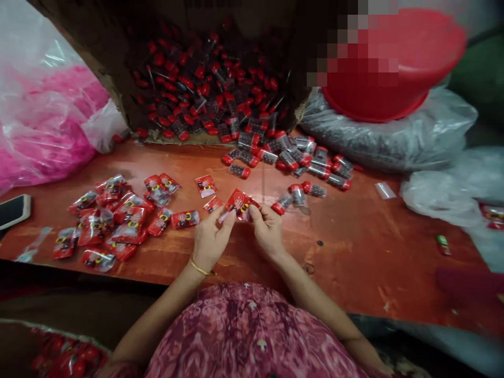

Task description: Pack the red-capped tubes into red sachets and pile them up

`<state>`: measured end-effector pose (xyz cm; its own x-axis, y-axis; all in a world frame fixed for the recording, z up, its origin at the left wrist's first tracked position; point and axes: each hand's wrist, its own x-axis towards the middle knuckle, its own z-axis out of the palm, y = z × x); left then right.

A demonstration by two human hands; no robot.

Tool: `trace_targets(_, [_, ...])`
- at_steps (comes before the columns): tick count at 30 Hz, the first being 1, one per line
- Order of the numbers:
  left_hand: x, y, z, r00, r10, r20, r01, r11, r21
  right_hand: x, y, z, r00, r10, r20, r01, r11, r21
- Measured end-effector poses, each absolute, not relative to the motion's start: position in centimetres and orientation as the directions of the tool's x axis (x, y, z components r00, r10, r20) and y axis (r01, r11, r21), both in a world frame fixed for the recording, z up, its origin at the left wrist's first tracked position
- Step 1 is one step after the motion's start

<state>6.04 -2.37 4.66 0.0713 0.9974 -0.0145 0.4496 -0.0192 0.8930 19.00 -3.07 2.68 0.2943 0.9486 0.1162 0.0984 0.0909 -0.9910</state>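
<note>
My left hand [210, 239] and my right hand [266, 227] meet over the red wooden table [354, 247], both pinching one small red printed packet [238, 201]. Each hand's fingers are closed on the packet's lower edge. To the left lies a pile of filled red packets [114, 218]. Behind my hands, small clear tubes with red caps [291, 163] lie scattered across the table.
An open cardboard box [205, 84] full of red-capped tubes stands at the back. A pink-filled plastic bag [43, 121] is at the left, a phone [13, 210] at the left edge, a red basin [394, 68] on a grey bag [394, 136] at the right.
</note>
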Motion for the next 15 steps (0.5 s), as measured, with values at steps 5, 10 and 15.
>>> trace_targets(5, [8.2,-3.0,4.6,0.191,0.86,-0.473,-0.109,0.498,0.861,19.5,-3.8,1.8,0.362,0.906,0.221,0.267,0.127,-0.955])
trace_targets(10, [10.3,-2.7,4.4,0.082,0.876,-0.475,-0.344,0.472,0.812,19.2,-4.1,1.5,0.34,0.912,0.231,0.278,0.137,-0.951])
trace_targets(15, [10.0,-1.6,4.5,0.076,0.83,-0.552,-0.338,0.543,0.769,22.1,-4.0,1.7,0.159,0.97,0.186,0.36,0.119,-0.925])
